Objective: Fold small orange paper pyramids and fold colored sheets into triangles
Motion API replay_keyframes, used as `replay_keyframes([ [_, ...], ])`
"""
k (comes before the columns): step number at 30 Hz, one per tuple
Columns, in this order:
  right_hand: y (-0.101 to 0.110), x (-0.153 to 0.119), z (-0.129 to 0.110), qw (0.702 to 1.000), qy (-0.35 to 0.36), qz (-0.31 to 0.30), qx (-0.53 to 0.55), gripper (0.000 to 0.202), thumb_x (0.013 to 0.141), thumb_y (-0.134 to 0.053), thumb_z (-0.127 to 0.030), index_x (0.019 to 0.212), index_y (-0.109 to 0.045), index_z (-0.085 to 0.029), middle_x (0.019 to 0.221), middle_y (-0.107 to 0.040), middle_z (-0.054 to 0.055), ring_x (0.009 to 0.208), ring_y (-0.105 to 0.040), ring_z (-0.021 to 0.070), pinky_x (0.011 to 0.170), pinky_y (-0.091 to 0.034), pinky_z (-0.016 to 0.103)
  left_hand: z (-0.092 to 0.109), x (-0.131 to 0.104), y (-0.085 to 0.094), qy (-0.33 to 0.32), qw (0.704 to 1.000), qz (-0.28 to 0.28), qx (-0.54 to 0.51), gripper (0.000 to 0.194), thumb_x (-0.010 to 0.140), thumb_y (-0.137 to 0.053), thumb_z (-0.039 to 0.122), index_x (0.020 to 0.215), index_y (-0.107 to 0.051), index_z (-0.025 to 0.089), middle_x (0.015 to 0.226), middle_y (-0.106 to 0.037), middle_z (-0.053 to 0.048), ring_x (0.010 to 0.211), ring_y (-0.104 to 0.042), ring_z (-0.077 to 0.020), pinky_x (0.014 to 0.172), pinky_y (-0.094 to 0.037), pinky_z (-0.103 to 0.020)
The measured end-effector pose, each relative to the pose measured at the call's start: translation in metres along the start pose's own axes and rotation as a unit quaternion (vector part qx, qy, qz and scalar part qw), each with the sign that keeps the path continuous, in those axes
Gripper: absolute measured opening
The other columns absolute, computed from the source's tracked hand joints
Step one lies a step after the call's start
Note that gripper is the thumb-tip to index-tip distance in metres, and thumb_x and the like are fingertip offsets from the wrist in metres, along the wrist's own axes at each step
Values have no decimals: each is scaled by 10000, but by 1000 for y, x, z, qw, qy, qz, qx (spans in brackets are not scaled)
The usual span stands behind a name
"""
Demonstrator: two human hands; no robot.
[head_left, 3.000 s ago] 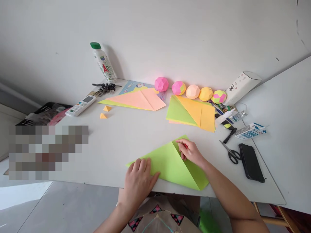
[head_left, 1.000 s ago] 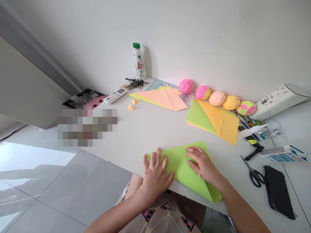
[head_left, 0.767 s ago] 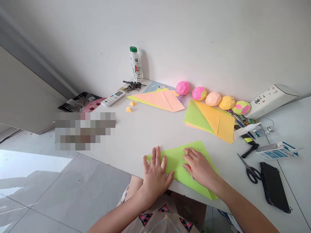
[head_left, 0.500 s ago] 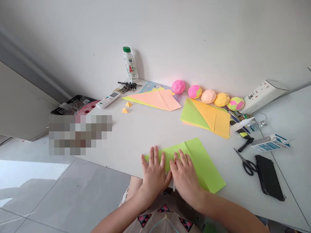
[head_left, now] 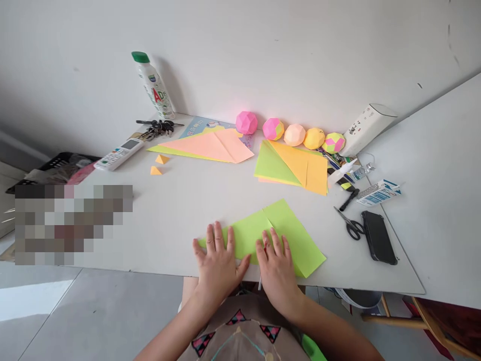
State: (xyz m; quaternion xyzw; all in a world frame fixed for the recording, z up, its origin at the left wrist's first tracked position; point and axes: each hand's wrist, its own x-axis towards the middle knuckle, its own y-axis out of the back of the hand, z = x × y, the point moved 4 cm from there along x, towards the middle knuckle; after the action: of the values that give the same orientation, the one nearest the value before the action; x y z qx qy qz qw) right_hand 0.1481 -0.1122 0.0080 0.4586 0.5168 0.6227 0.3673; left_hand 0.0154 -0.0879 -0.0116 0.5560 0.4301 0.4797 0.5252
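A folded light-green sheet of paper (head_left: pixel 295 233) lies at the table's front edge, a crease running across it. My left hand (head_left: pixel 218 263) lies flat on the pointed left part of the paper with its fingers spread. Against the middle of the sheet rests my right hand (head_left: pixel 278 273), fingers forward. It holds a slim pale stick (head_left: pixel 259 284) whose reddish end shows between the fingers; its exact kind is unclear. The right thumb is mostly hidden.
Behind lie folded pink paper (head_left: pixel 229 143) and orange and green sheets (head_left: pixel 315 173). Several faceted paper balls (head_left: pixel 246 123) line the wall. Scissors (head_left: pixel 353 228) and a black phone (head_left: pixel 379 238) are at right. A remote (head_left: pixel 118 155), keys (head_left: pixel 160 130) and a bottle (head_left: pixel 156 90) stand left.
The whole view has shifted, so the table things appear farther left. My right hand has slid slightly right along the green paper, away from my left hand, which keeps its place on the sheet.
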Motion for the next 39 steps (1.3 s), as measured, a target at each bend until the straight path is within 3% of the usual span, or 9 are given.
replay_keyframes([
  [10,0,-66,51,995,-98,4,-8,493,843,-383,-13,1291,-528,-156,1478,-431,123,1415,-272,367,1028,-407,565,-1,-1,3,-5,1000,-7,10,743,869,-475,539,1438,-390,70,1524,-202,-305,1412,-153,-477,1048,-149,-693],
  [18,3,-74,82,996,-83,45,2,474,781,-363,21,1145,-598,-171,1368,-550,125,1277,-495,310,948,-514,483,-11,-2,-9,-9,1000,15,10,742,849,-465,563,1426,-418,100,1508,-262,-291,1408,-173,-472,1046,-182,-669],
  [21,11,-52,112,995,-83,47,24,382,800,-373,17,1012,-633,-166,1183,-659,135,1148,-596,270,872,-560,409,-27,8,-15,-14,1000,13,12,789,821,-446,609,1417,-431,92,1501,-284,-286,1396,-208,-478,1054,-172,-657],
  [23,14,-23,135,993,-92,44,56,274,844,-425,-40,950,-639,-176,1068,-688,121,1080,-625,243,835,-567,370,-42,20,-18,-11,1000,8,21,799,800,-445,622,1406,-451,101,1500,-305,-267,1399,-220,-460,1073,-163,-630],
  [26,11,39,170,992,-97,54,62,182,866,-501,-112,980,-632,-167,1154,-651,131,1135,-586,237,902,-531,380,-63,41,-20,-40,999,3,20,808,787,-415,641,1397,-469,113,1508,-313,-241,1408,-235,-426,1092,-172,-592],
  [31,-15,129,212,988,-135,49,47,263,866,-608,-204,1115,-590,-121,1317,-541,193,1279,-460,300,954,-481,439,-80,57,-21,-55,998,25,-2,689,863,-313,540,1383,-493,124,1517,-341,-158,1420,-260,-354,1131,-177,-533],
  [35,-34,146,229,985,-162,20,49,250,915,-597,-284,1119,-600,-139,1171,-613,127,1040,-607,231,845,-534,390,-81,56,-25,-18,998,59,-9,683,870,-289,517,1341,-538,89,1489,-396,-143,1408,-291,-347,1151,-182,-507],
  [39,-46,138,238,984,-170,9,60,318,942,-566,-342,1210,-557,-173,1213,-584,81,1014,-613,205,858,-537,414,-82,59,-31,-4,998,66,-21,699,850,-306,526,1331,-545,77,1484,-400,-151,1403,-302,-350,1150,-201,-504],
])
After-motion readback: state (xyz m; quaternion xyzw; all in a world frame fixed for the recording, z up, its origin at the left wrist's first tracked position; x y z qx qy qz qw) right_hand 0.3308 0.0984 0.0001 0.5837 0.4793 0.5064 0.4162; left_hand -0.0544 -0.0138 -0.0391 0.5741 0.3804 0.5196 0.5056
